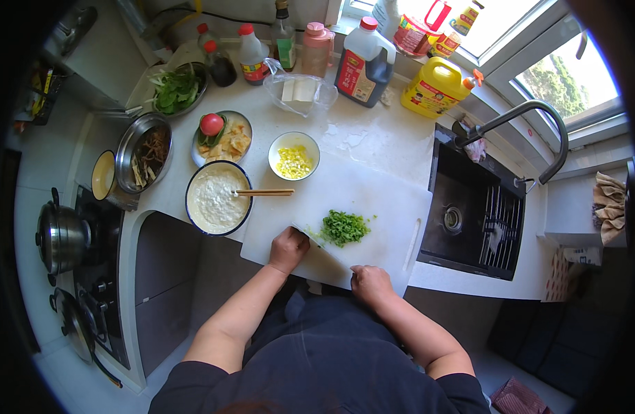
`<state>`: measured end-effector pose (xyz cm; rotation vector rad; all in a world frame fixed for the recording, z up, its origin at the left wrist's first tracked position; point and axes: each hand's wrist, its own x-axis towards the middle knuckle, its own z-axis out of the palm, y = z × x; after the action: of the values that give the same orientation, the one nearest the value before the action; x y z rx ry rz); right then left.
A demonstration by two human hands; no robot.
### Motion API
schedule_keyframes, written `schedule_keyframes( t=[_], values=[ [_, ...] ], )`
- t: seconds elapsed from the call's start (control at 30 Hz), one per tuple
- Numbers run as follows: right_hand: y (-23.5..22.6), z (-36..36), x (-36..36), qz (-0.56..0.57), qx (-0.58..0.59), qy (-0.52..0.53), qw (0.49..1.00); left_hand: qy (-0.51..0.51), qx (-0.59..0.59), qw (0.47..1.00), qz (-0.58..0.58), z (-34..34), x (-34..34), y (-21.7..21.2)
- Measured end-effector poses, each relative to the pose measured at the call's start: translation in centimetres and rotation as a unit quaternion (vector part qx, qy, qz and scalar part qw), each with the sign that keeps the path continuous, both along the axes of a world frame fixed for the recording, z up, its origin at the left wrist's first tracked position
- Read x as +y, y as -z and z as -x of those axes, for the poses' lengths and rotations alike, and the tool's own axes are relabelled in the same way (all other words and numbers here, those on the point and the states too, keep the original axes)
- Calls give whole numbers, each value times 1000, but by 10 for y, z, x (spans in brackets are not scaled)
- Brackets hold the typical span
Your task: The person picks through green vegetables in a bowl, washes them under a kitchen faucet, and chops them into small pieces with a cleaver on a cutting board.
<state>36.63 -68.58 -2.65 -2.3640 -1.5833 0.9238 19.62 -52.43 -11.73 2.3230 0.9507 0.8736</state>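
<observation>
A broad-bladed kitchen knife (326, 257) stretches between my two hands over the near part of a white cutting board (393, 200). My left hand (288, 250) is closed in a fist at its left end. At the right end, my right hand (373, 283) has its fingers closed on the knife. Which hand has the handle is hard to see. Just beyond the blade lies a heap of chopped green herbs (345, 228). Past the board's far left edge stand a small white bowl of chopped yellow-and-white pieces (294, 157) and a rimmed bowl of white dough-like mix (218, 196) with wooden chopsticks (270, 193) across its rim.
A plate with a red tomato (211, 124), a metal bowl (130, 165) and leafy greens (176, 92) stand at the left. Bottles, a dark jug (365, 65) and a yellow jug (433, 88) line the back. A black sink (445, 231) with a curved faucet (555, 127) is to the right.
</observation>
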Motion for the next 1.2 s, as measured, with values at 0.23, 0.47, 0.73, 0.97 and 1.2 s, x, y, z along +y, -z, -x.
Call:
schedule_keyframes(
  t=[0.23,0.47,0.73,0.97,1.2],
  values=[
    [1,-4,-1,3,-15,19,1000,-32,-19,999,26,-2,-2,1],
    [-3,-7,-3,-18,-13,30,999,-55,24,998,32,-12,-6,-6],
    [-7,-8,-1,-1,-32,39,999,-40,30,999,17,-13,-6,-8],
    [-7,-8,-1,19,-28,14,999,-42,29,999,15,-12,-7,-6],
    [-2,-5,-2,2,-41,19,999,-38,18,999,5,-13,-5,-8]
  ],
)
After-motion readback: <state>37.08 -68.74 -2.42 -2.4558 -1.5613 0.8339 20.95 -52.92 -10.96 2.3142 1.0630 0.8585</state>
